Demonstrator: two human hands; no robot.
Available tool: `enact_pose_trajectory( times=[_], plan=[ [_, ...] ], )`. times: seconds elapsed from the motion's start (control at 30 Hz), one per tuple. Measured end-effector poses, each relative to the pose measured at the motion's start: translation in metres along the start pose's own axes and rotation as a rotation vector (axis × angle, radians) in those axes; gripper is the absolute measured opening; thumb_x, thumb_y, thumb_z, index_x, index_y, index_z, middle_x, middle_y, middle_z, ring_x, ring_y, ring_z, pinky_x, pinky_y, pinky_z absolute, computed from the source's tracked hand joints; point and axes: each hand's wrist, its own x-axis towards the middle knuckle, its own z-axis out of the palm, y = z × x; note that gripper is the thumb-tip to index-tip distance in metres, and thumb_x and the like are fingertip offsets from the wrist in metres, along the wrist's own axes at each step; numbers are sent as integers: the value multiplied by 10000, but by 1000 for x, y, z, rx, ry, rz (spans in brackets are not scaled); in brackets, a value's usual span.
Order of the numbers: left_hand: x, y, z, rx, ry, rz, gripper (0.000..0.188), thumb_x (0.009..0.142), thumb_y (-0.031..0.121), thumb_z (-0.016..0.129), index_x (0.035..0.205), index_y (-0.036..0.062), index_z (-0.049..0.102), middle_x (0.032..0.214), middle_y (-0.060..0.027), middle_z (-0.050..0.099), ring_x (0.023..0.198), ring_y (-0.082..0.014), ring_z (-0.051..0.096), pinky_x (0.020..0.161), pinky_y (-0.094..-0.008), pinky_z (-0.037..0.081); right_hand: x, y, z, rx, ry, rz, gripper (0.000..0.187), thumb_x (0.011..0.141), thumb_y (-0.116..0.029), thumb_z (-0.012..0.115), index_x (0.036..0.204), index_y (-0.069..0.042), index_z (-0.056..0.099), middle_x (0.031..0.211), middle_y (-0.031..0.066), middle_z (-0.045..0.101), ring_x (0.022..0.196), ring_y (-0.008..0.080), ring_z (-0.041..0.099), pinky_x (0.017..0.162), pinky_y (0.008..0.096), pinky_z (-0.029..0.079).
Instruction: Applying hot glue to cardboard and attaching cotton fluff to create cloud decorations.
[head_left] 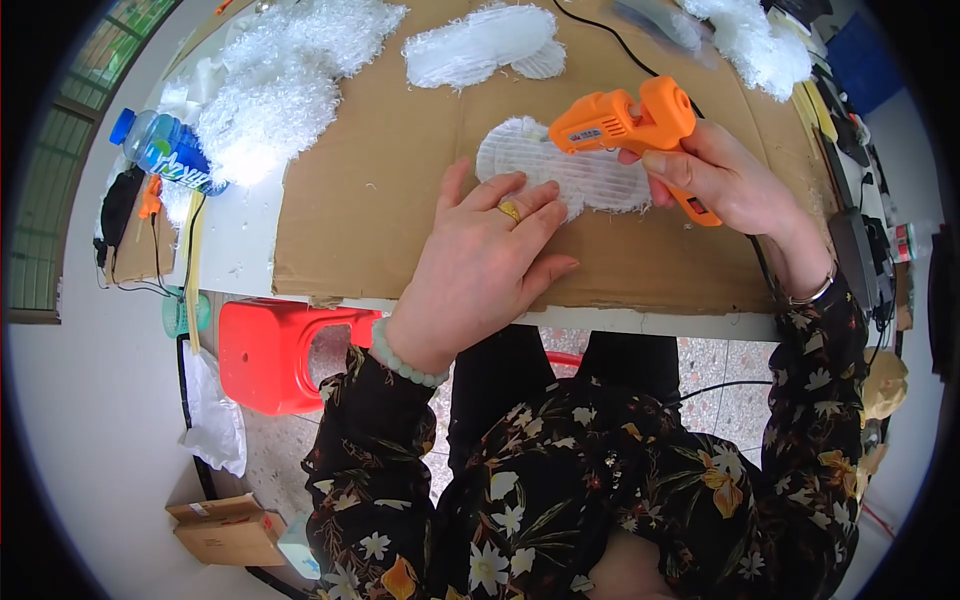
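Glue gun was clamped in right hand, fingers wrapped round its handle. White pad lay on cardboard, just left of that grip, long axis roughly left-right; gun's front pointed left across its far edge. Left hand was nearer, loosely spread, fingers on pad's near edge. Fingers and gun hid parts; nozzle contact couldn't be made out.

A red stool stands on speckled tiles near a white wall.
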Motion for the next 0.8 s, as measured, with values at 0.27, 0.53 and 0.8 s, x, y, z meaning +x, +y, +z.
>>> enact_pose_trajectory(
  times=[0.27,0.53,0.8],
  plan=[
    [-1,-2,3,-10,2,7,397,787,309,723,1090,68,639,1149,-64,657,1114,-307,571,1042,-573,305,-16,-7,-6,23,-26,21,403,974,-329,538,1166,23,579,734,17,538,693,106,527,640,248,411],
    [-1,-3,5,-14,18,11,398,781,298,730,1094,70,636,1151,-65,655,1110,-305,571,1032,-577,313,-6,-6,-1,19,-8,0,387,976,-310,540,1171,22,579,740,15,538,686,101,522,623,250,409],
    [-1,-3,3,-9,12,13,403,774,300,735,1091,72,634,1166,-59,645,1107,-298,569,1030,-580,314,-7,-7,-2,15,-3,25,383,980,-324,541,1180,1,575,750,4,529,685,94,516,617,245,400]
  ],
)
